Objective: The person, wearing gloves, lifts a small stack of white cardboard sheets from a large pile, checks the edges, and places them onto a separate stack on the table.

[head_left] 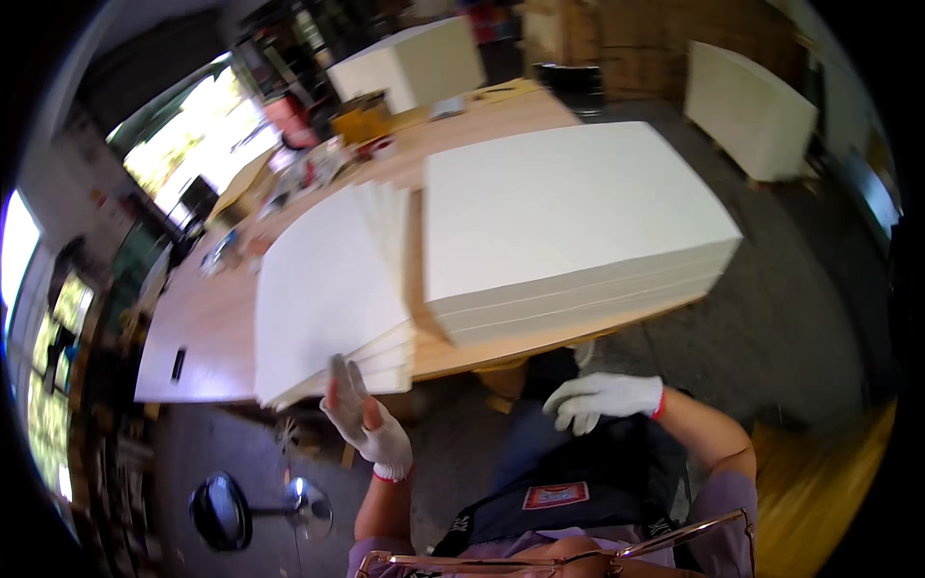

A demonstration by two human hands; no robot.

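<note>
A fanned-out pile of large white sheets (323,275) lies on the wooden table (198,356), its corners spread near the front edge. Just off that near edge is my left hand (368,424), in a white glove with some bare fingers, held up and open; whether its fingertips touch the sheets I cannot tell. My right hand (602,397), also gloved in white, hangs in front of my dark apron (578,482), fingers loosely stretched and holding nothing. To the right of the fanned sheets stands a thick, squared stack of white sheets (578,202).
A black round stool (222,511) stands on the floor at lower left. Small clutter and an orange-yellow box (362,118) sit at the table's far left side. Beyond are a large white stack (414,65) and another pale stack (752,111) at the right.
</note>
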